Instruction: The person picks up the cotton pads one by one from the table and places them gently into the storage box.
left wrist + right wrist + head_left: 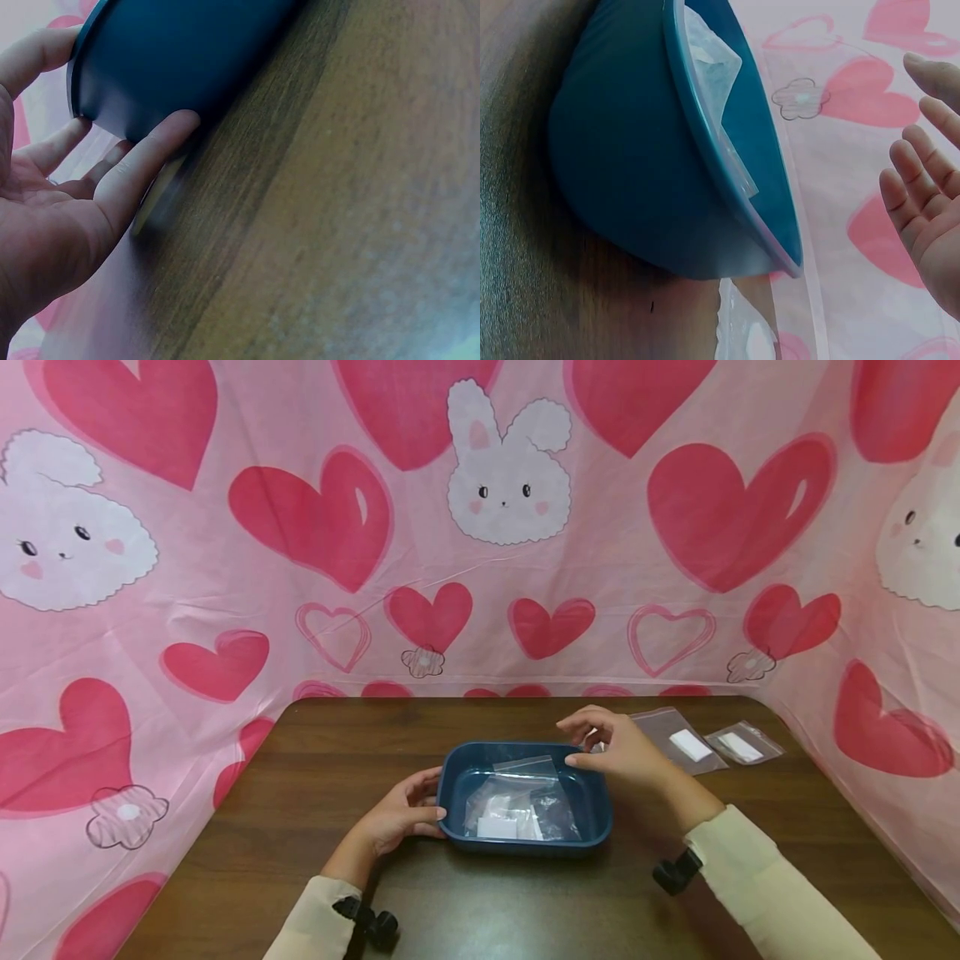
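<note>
A dark blue rectangular bin (525, 846) stands on the table, holding clear zip bags (517, 802) with white pieces among them. My left hand (393, 817) touches the bin's left end, its thumb near the rim. In the left wrist view the fingers (124, 176) rest along the bin's outer wall (172, 60), one low by the table. Above the bin's right rear corner my right hand (618, 750) hovers with fingers loosely bent. The right wrist view shows nothing between those fingers (911, 169); the bin's blue wall (622, 165) is apart from them.
Right of the bin lie a zip bag with a white block (678, 743) and a smaller similar bag (745, 743). The brown wooden table (300, 860) is backed and flanked by a pink cloth (600, 577) with hearts and rabbits.
</note>
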Action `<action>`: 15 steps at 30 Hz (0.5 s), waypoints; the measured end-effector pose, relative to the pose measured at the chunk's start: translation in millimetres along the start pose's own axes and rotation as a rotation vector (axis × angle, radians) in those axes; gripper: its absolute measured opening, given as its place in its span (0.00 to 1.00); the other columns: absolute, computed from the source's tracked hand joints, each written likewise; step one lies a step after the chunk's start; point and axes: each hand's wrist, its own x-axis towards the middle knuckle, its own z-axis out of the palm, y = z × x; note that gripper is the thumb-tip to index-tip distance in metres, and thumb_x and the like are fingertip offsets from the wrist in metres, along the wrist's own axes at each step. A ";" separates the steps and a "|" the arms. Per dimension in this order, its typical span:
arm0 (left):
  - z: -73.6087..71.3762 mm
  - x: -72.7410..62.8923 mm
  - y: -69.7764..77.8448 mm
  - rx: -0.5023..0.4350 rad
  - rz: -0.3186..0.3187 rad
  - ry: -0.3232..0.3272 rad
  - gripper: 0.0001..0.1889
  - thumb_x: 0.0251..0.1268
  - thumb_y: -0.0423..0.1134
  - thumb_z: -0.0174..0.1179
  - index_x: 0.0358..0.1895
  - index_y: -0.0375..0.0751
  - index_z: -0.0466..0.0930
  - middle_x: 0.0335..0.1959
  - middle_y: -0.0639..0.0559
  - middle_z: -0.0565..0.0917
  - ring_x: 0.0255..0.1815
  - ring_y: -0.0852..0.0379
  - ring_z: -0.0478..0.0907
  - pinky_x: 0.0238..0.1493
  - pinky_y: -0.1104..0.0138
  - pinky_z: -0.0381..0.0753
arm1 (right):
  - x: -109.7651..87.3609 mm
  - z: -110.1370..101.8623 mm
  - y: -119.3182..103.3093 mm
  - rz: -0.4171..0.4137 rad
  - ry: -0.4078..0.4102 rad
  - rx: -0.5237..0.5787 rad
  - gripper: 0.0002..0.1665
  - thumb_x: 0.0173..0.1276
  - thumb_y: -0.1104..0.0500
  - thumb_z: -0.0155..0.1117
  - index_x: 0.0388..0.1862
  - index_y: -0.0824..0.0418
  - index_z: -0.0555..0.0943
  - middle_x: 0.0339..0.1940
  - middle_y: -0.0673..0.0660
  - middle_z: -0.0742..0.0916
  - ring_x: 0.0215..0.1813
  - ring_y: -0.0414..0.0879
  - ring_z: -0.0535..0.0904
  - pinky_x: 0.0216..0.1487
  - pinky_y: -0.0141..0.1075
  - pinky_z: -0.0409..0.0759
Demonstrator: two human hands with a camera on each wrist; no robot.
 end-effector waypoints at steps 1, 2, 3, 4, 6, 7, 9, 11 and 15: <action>0.0 0.0 0.1 -0.001 0.000 0.000 0.36 0.65 0.27 0.59 0.74 0.35 0.54 0.70 0.30 0.61 0.59 0.38 0.74 0.47 0.48 0.82 | -0.8 -1.1 0.3 0.002 0.006 -0.001 0.27 0.54 0.62 0.77 0.54 0.54 0.82 0.46 0.51 0.83 0.44 0.60 0.78 0.41 0.38 0.83; 0.0 -0.2 0.2 -0.001 0.000 -0.001 0.36 0.65 0.27 0.59 0.74 0.35 0.54 0.70 0.30 0.61 0.59 0.38 0.74 0.48 0.48 0.82 | -1.6 -2.1 0.6 0.001 0.012 -0.001 0.27 0.54 0.62 0.77 0.54 0.54 0.82 0.46 0.51 0.83 0.44 0.60 0.78 0.40 0.38 0.83; 0.0 -0.2 0.2 -0.002 0.000 -0.001 0.36 0.65 0.27 0.59 0.74 0.35 0.54 0.70 0.30 0.61 0.59 0.38 0.74 0.48 0.48 0.82 | -2.3 -3.2 0.9 -0.001 0.018 -0.003 0.27 0.54 0.62 0.77 0.54 0.54 0.82 0.45 0.51 0.83 0.43 0.59 0.78 0.40 0.38 0.83; 0.1 -0.2 0.4 -0.001 0.000 -0.002 0.36 0.66 0.27 0.59 0.74 0.35 0.54 0.70 0.30 0.61 0.59 0.38 0.74 0.48 0.48 0.82 | -2.7 -4.4 1.7 -0.009 0.022 -0.003 0.27 0.54 0.63 0.77 0.54 0.55 0.82 0.45 0.51 0.83 0.43 0.59 0.78 0.39 0.38 0.83; 0.1 -0.2 0.6 -0.002 -0.002 -0.001 0.36 0.66 0.27 0.59 0.74 0.35 0.54 0.70 0.30 0.61 0.59 0.38 0.74 0.48 0.48 0.82 | -3.9 -6.9 3.3 -0.016 0.033 -0.006 0.27 0.54 0.64 0.77 0.54 0.56 0.82 0.44 0.52 0.83 0.41 0.55 0.79 0.38 0.38 0.83; 0.1 -0.3 0.8 -0.002 -0.002 -0.002 0.36 0.66 0.27 0.59 0.74 0.35 0.54 0.70 0.30 0.61 0.59 0.38 0.74 0.48 0.48 0.82 | -4.6 -8.1 4.1 -0.021 0.037 -0.003 0.27 0.54 0.64 0.77 0.54 0.57 0.82 0.44 0.53 0.83 0.41 0.54 0.79 0.36 0.39 0.83; 0.2 -0.2 0.9 -0.001 -0.004 -0.001 0.36 0.66 0.27 0.59 0.74 0.35 0.53 0.71 0.30 0.61 0.59 0.38 0.74 0.48 0.48 0.82 | -6.7 -10.7 4.4 -0.006 0.045 0.000 0.27 0.54 0.63 0.77 0.54 0.57 0.82 0.43 0.53 0.83 0.39 0.51 0.79 0.30 0.38 0.83; 0.2 -0.2 0.9 0.000 -0.004 -0.001 0.36 0.65 0.27 0.59 0.74 0.35 0.53 0.71 0.30 0.61 0.59 0.38 0.74 0.48 0.48 0.82 | -8.9 -13.2 5.1 0.011 0.050 0.000 0.26 0.55 0.63 0.77 0.54 0.57 0.81 0.43 0.54 0.82 0.38 0.51 0.79 0.27 0.38 0.82; 0.2 0.1 0.8 0.000 -0.006 0.002 0.36 0.65 0.27 0.59 0.74 0.35 0.53 0.71 0.30 0.61 0.59 0.38 0.74 0.47 0.48 0.82 | -11.8 -17.5 8.7 0.015 0.073 -0.027 0.26 0.55 0.62 0.77 0.54 0.57 0.82 0.44 0.54 0.82 0.40 0.51 0.78 0.31 0.37 0.82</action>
